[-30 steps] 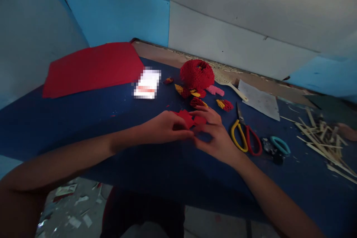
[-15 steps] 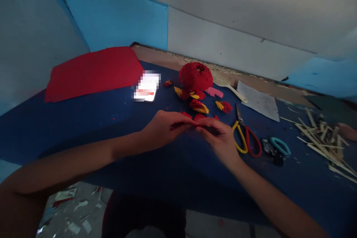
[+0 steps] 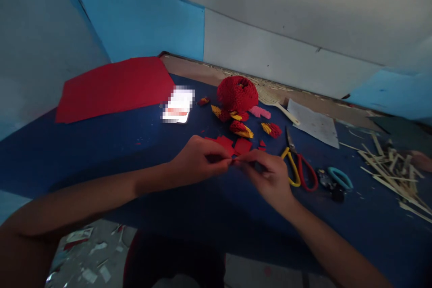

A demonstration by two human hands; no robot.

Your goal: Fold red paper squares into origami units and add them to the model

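My left hand and my right hand meet over the blue table, fingertips pinched together. Between them is a small piece of red paper, mostly hidden by the fingers. Just beyond the fingertips lie cut red paper pieces and small red scraps. Farther back are red-and-yellow folded-paper pieces, with another one to the right. Behind these sits a round red folded-paper body, hollow at the top. A pink folded-paper strip rests beside it.
Scissors with yellow and red handles lie right of my right hand. Beyond them are a teal ring-shaped item and pale sticks. A lit phone, a large red sheet, a pale brush and white paper lie farther back.
Both hands have come slightly nearer to me, uncovering more of the red paper pieces behind them. Less of the held red paper shows between the fingertips.
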